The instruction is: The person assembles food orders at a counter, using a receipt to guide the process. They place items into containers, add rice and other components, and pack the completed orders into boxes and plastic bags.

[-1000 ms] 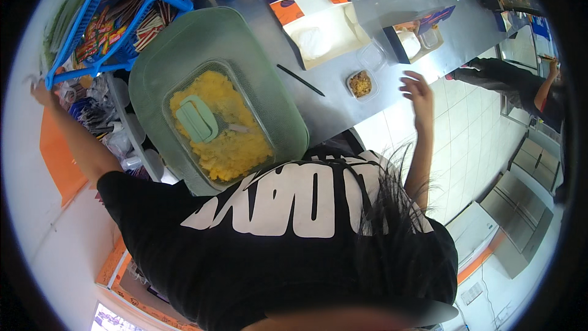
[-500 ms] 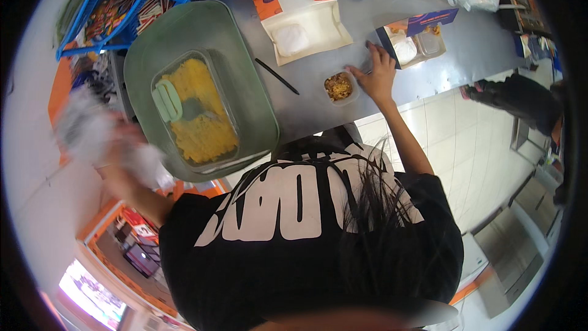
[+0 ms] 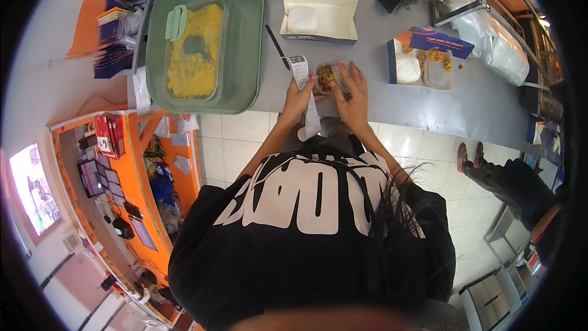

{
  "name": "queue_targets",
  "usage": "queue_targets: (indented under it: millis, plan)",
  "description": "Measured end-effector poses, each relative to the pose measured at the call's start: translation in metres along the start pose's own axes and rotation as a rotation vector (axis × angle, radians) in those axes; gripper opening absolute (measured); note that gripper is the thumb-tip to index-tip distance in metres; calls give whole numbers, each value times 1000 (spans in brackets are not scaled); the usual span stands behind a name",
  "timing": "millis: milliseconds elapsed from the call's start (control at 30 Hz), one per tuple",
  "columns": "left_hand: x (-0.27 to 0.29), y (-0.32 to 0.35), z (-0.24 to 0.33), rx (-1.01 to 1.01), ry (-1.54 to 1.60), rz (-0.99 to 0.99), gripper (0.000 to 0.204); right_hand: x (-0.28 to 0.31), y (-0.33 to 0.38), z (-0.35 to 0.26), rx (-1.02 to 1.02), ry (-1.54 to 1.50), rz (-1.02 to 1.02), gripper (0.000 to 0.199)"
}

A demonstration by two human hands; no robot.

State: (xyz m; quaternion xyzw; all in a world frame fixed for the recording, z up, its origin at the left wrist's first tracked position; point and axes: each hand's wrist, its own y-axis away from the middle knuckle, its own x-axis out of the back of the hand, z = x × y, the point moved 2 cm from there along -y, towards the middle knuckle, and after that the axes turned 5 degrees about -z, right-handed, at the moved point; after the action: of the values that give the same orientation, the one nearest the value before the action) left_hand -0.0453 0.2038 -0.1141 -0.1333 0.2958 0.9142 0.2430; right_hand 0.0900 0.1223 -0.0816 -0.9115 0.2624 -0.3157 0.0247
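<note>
A small clear tub [image 3: 326,78] of brown, crumbly food is near the front edge of the table [image 3: 383,105], between the two hands. Fingers cover parts of its sides, and whether a clear lid lies under them is hard to make out. The left hand [image 3: 296,99] pinches a paper strip [image 3: 299,70], whose middle it partly hides; the print is too small to read. The right hand [image 3: 353,97] has its fingers extended over the tub's right side; I cannot tell whether it grips.

A black pen [image 3: 275,44] lies beyond the left hand, beside a green bin [image 3: 250,79] of yellow food, whose top is cut off. Farther back stands an open box [image 3: 320,24]; to the right, a smaller box [image 3: 399,79] holds food. At the right edge, a person [image 3: 511,187] is only partly visible.
</note>
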Motion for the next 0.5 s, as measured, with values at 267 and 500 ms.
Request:
queue_targets:
  millis: [267,500]
  plan:
    - [-13,23,-5,63,91,-66,29,3,6,-7,70,268,-56,47]
    - [-11,12,4,-177,-193,29,24,-8,4,-5,250,157,-24,46]
